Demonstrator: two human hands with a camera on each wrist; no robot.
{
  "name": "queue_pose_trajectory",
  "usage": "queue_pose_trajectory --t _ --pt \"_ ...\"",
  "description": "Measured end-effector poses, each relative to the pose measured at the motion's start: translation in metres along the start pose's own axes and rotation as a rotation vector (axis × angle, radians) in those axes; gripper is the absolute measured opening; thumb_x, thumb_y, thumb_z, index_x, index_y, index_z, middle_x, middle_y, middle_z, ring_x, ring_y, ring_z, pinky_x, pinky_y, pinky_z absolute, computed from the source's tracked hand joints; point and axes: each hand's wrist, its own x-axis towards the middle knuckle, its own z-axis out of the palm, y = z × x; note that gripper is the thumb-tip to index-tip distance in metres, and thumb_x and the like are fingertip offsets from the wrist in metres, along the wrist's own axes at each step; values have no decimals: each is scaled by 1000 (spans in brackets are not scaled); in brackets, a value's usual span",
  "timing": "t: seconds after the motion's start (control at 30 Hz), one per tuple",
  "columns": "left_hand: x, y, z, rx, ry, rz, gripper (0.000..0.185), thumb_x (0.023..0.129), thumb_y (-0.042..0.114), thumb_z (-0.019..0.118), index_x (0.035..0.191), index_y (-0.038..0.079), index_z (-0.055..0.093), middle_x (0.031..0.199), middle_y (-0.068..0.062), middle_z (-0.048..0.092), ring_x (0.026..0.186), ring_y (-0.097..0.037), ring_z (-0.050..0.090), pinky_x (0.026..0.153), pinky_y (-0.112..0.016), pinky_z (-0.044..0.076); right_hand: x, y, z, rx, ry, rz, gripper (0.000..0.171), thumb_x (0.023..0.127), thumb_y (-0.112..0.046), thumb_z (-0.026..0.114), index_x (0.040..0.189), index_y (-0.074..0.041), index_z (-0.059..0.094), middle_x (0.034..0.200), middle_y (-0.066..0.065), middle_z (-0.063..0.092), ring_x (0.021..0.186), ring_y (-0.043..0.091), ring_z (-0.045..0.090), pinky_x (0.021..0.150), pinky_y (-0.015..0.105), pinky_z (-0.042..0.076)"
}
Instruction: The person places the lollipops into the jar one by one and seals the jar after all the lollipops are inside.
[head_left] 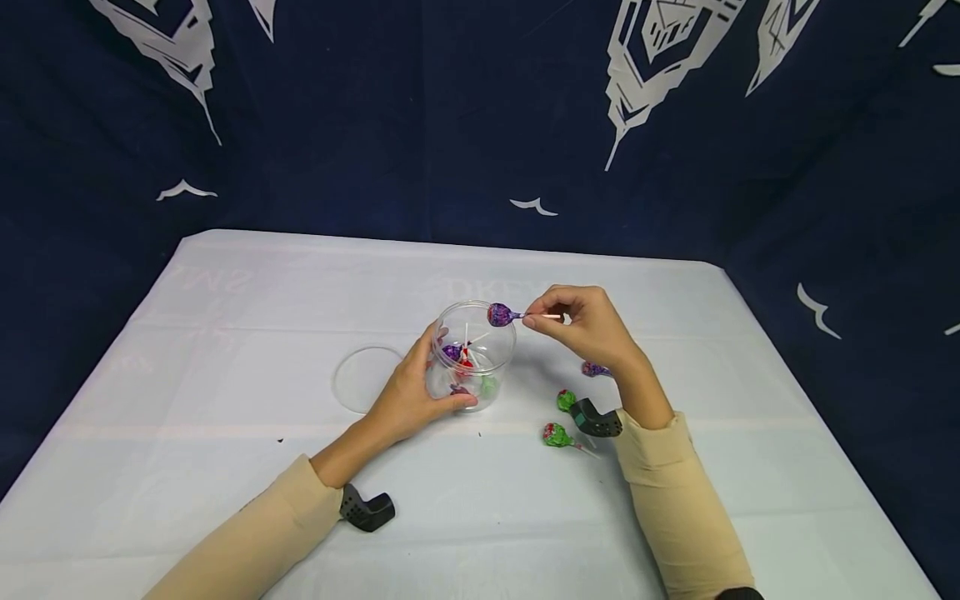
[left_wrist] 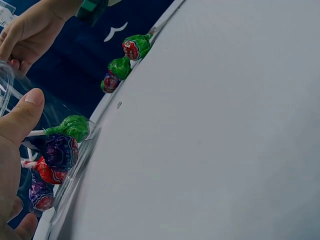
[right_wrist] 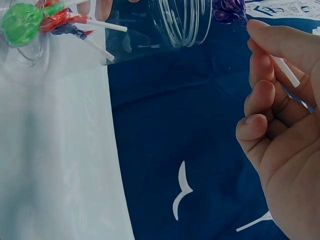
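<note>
Nearest the camera: two sleeved forearms reach over the desk (head_left: 225,292), each with a dark wrist mount; the left hand (head_left: 408,392) and right hand (head_left: 588,321) work further in.
Left hand: fingers and thumb curled round the wall of the clear jar (head_left: 474,354), holding it tilted toward the right hand.
Right hand: fingers pressed together at the tips, pinching the white stick of a purple lollipop (head_left: 501,314); its wrapped head sits right at the jar's rim, not yet inside.
Already in the jar: several wrapped lollipops, with purple, red and green ones showing through the wall in the left wrist view (left_wrist: 60,150).
Left on the desk: two green lollipops (head_left: 557,434) and another purple one (head_left: 594,368) lie loose just beside the right wrist.
Lid: the clear lid (head_left: 365,379) lies flat on the desk, left of the jar and apart from it.
Progress, judged: about half done; one going in, three loose, lid off.
</note>
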Motion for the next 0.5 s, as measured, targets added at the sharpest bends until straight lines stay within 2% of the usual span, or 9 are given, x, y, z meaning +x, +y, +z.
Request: queue_pose_trajectory --t 0.23,0.5 --pt "-1 0 -1 -3 2 -2 114 72 38 89 157 15 18 153 -13 38 135 -27 42 107 -48 41 6 0 7 30 -13 0 4 84 4 75 87 6 73 80 8 69 70 12 56 61 20 46" --pt "0 0 -1 -5 1 10 113 72 37 90 157 14 20 152 -12 40 134 -26 43 107 -47 41 9 -2 14 31 -30 -16 3 85 1 75 85 3 73 77 6 68 68 12 53 59 21 43"
